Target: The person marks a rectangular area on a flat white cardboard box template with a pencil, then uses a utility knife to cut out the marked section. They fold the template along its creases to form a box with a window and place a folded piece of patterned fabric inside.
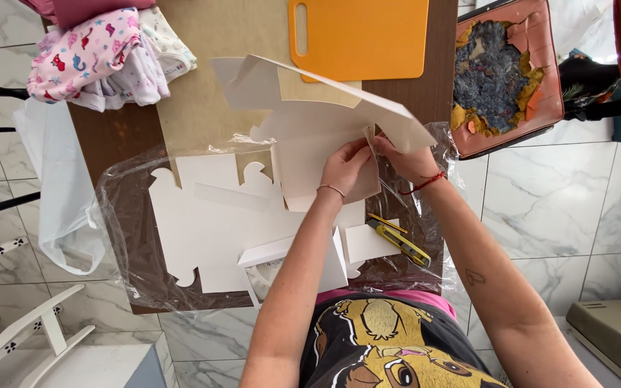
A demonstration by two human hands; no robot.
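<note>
Both my hands meet on a white die-cut cardboard box blank (pixel 310 118) that is partly folded and lifted off the table. My left hand (pixel 344 167) pinches a flap near its lower edge. My right hand (pixel 405 159), with a red string at the wrist, grips the same flap's fold from the right side. A second flat white cardboard blank (pixel 213 223) lies below on a clear plastic sheet (pixel 120 237). A yellow utility knife (pixel 399 241) rests on the plastic, just below my right wrist.
An orange cutting board (pixel 361 36) lies at the brown table's (pixel 113 133) far edge. Folded patterned baby clothes (pixel 102 54) sit at the far left. A worn chair seat (pixel 504 72) stands to the right, and white plastic furniture (pixel 30 338) at lower left.
</note>
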